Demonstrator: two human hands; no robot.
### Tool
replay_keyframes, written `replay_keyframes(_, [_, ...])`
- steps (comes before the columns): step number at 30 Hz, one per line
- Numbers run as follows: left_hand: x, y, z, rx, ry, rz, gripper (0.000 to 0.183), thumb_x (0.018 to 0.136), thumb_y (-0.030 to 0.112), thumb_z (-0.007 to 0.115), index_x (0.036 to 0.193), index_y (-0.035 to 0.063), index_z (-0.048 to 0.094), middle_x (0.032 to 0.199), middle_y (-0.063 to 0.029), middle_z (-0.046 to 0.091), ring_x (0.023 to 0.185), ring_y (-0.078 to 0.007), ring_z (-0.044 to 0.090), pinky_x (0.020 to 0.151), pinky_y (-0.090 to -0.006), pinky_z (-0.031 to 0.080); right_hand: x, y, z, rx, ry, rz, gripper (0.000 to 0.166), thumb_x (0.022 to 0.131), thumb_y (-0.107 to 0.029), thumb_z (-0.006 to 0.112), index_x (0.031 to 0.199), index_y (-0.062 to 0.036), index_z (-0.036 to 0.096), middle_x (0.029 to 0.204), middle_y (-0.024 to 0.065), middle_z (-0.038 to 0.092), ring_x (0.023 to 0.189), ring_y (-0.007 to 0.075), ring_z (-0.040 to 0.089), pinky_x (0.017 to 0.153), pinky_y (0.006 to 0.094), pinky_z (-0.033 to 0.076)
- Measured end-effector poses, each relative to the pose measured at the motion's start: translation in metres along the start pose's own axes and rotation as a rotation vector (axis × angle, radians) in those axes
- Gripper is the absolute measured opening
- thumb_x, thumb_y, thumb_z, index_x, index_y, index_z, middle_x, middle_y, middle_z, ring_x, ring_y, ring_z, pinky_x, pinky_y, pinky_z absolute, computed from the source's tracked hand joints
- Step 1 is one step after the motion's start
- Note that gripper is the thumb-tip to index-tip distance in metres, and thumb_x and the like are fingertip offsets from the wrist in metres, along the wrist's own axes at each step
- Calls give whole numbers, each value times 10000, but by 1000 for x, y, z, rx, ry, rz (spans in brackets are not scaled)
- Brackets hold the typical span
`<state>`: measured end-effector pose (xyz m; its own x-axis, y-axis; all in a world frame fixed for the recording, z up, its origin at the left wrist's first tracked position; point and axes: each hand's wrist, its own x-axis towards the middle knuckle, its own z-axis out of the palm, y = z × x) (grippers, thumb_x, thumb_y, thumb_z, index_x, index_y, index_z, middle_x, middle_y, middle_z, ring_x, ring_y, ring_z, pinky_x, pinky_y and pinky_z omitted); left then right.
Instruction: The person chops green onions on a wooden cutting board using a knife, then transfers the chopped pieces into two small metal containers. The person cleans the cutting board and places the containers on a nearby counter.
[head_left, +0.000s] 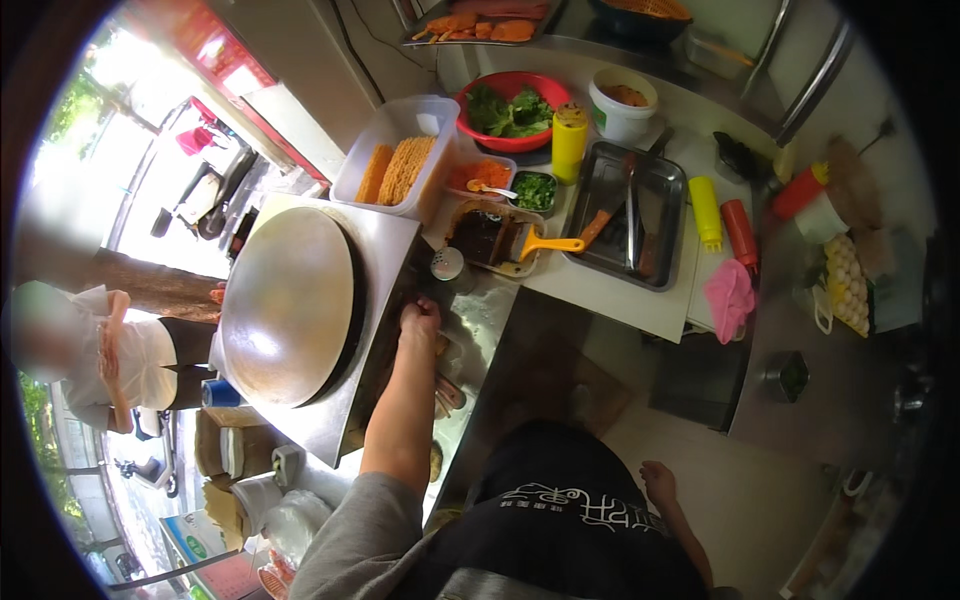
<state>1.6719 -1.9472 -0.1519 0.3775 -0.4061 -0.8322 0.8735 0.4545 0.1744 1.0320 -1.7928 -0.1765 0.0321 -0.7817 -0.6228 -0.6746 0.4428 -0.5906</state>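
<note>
My left hand (418, 316) is at the front side of a round crepe griddle (289, 307), with its fingers curled. Whether it grips a control there is hidden. The griddle plate is bare and sits on a square metal base (386, 232). Just beyond my left hand stands a shaker with a perforated lid (448, 263). A tub of dark sauce (480, 232) with a yellow-handled brush (551, 244) lies past it. My right hand (660, 484) hangs low beside my black apron (562, 480), fingers loosely curled, with nothing visible in it.
Behind are a tub of fried noodle cakes (405, 169), a red bowl of lettuce (514, 112), chopped scallions (534, 191) and a metal tray with tongs (622, 217). Squeeze bottles (705, 214) and a pink cloth (729, 300) lie rightward. A person (112, 352) stands beyond the griddle.
</note>
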Motion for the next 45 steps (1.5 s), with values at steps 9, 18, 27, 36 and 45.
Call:
replay_keyframes(9, [11, -6, 30, -279, 313, 55, 182, 839, 7, 479, 702, 127, 488, 534, 3, 416, 454, -121, 447, 371, -216, 365, -8, 16, -11, 34, -21, 155, 270, 848, -190, 599, 1060, -27, 632, 956, 134, 664, 866, 240, 640, 773, 351, 495])
replay_keyframes(18, [15, -30, 35, -491, 278, 58, 154, 798, 64, 496, 671, 148, 473, 544, 3, 420, 429, -137, 384, 354, -248, 291, 15, 24, -8, -718, -211, -131, 253, 770, -200, 633, 965, -40, 649, 963, 164, 647, 937, 322, 607, 794, 405, 500])
replay_keyframes(27, [72, -46, 4, -556, 208, 35, 142, 798, 123, 497, 661, 145, 464, 547, -8, 410, 420, -159, 353, 355, -276, 255, 51, 23, -17, -318, -264, -107, 304, 862, -276, 500, 898, -43, 692, 919, 139, 676, 859, 240, 634, 799, 324, 482])
replay_keyframes(36, [183, 19, -47, -396, -191, 255, 129, 861, 61, 445, 747, 87, 501, 595, -49, 456, 462, -172, 423, 380, -277, 364, 58, -41, 23, -155, -235, 238, 462, 865, -386, 579, 1203, -70, 579, 1166, 119, 596, 1078, 237, 542, 940, 357, 409])
replay_keyframes(45, [-138, -123, -3, 322, -515, -453, 199, 947, 222, 498, 769, 135, 496, 624, 67, 411, 510, -62, 397, 431, -211, 338, -124, 65, 21, 163, -289, 581, 471, 950, -327, 453, 1370, -120, 407, 1407, 97, 382, 1281, 245, 363, 1028, 409, 328])
